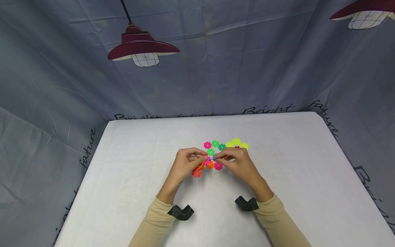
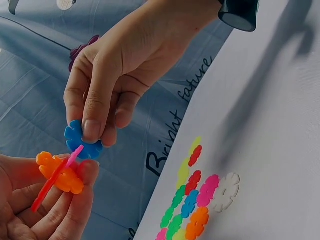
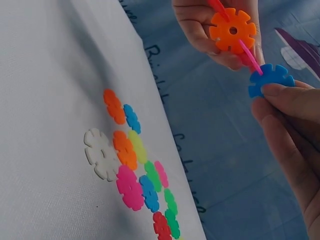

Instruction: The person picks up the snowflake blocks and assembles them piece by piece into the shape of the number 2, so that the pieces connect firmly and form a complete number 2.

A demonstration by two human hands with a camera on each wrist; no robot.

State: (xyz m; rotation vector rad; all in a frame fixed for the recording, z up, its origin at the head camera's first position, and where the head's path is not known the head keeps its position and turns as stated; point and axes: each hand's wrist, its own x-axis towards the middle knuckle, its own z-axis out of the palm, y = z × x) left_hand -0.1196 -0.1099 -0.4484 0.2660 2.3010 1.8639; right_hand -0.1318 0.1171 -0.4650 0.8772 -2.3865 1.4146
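Observation:
Both hands are raised above the white table, close together. My left hand (image 1: pixel 186 163) pinches a pink notched disc, part of a small joined chain. In the right wrist view that chain shows an orange notched disc (image 3: pixel 233 31), a red disc (image 3: pixel 218 7) set edge-on into it and the pink disc (image 3: pixel 250 57). My right hand (image 1: pixel 237 163) pinches a blue notched disc (image 2: pixel 75 134) between thumb and fingers. The blue disc meets the pink disc's edge at a crossing angle, notch to notch. Fingers hide parts of both.
Loose notched discs lie on the table under the hands: a clear-white one (image 3: pixel 100 154), a pink one (image 3: pixel 130 187), a green one (image 1: pixel 215 143), yellow ones (image 1: pixel 236 141) and several others. A grey printed curtain (image 1: pixel 210 68) stands behind the table (image 1: pixel 139 144).

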